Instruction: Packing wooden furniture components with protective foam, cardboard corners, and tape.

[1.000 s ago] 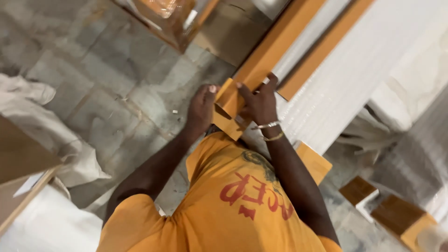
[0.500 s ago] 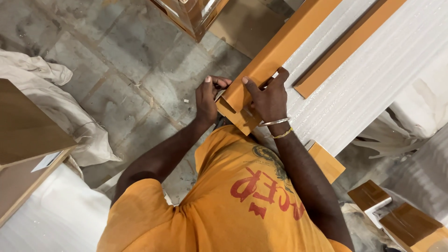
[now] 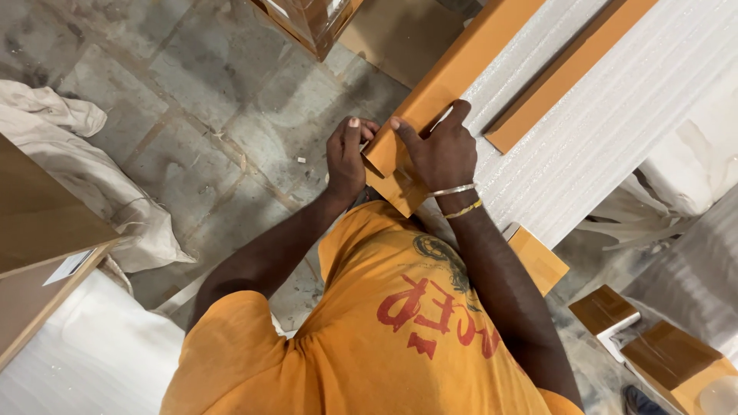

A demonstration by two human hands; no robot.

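The long orange cardboard strip (image 3: 438,92) lay slanted across white ribbed foam sheeting (image 3: 615,131), its near end hanging over the stone floor (image 3: 177,115). The left hand (image 3: 346,157) pinched that end, thumb on top, its grip closed on the cardboard. The right hand (image 3: 442,150) pressed on the same end from the other side, fingers spread over the fold, its grip also on the strip. A second orange strip (image 3: 569,73) lay parallel, just beside. Crumpled cloth (image 3: 84,169) sat well apart on the floor.
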